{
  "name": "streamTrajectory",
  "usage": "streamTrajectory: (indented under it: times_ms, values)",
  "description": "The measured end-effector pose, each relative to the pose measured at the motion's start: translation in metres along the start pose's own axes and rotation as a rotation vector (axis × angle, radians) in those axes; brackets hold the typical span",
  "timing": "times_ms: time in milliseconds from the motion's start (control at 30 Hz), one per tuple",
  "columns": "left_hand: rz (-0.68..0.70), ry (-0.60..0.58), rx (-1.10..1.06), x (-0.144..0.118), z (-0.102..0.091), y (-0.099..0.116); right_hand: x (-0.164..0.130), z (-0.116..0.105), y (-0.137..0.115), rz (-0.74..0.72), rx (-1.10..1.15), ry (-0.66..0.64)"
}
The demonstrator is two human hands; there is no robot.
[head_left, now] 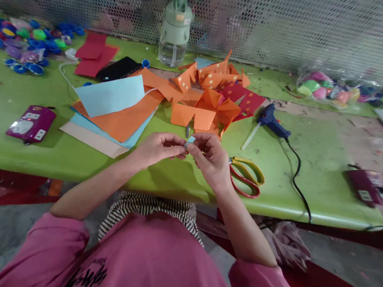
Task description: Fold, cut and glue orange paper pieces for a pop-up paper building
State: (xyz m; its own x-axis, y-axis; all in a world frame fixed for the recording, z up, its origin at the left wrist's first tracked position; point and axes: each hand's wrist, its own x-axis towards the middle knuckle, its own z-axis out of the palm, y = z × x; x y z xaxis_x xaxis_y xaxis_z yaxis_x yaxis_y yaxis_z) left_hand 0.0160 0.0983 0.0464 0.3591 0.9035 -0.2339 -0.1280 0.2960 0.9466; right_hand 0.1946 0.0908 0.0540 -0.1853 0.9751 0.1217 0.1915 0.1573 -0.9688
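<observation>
Green table (25, 145), paper scrap (190, 139) mostly finger-hidden

Bare green surface (74, 161) is left open along the near edge, left of the hands. To the right, passage is blocked by the scissors (246, 177) just beside the right hand (212, 160) — and by the glue gun (271, 121) and its cord (297, 171). Ahead, stacked paper sheets (113, 113) and folded orange pieces (209, 100) crowd the middle.
</observation>
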Motion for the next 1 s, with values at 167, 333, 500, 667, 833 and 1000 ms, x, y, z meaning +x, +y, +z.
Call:
streamTrajectory:
  times_ms: [167, 333, 500, 667, 833, 1000]
  values:
    - [-0.022, 0.014, 0.001, 0.001, 0.000, -0.002, 0.000, 0.000, -0.004, 0.032, 0.017, -0.020]
    - [-0.021, 0.027, -0.003, 0.002, 0.001, -0.002, 0.001, 0.001, -0.006, 0.039, 0.008, 0.002]
    - [-0.014, 0.027, 0.013, 0.001, 0.001, -0.003, 0.001, 0.002, -0.004, 0.038, 0.044, 0.002]
    - [0.009, 0.066, 0.045, 0.000, 0.002, -0.002, 0.002, 0.000, 0.000, 0.041, 0.085, 0.034]
    - [0.099, 0.137, 0.116, -0.002, 0.000, 0.003, 0.002, -0.007, 0.000, 0.030, 0.075, 0.063]
    - [0.207, 0.116, 0.241, -0.006, -0.004, 0.005, 0.002, -0.011, 0.004, 0.092, 0.188, 0.062]
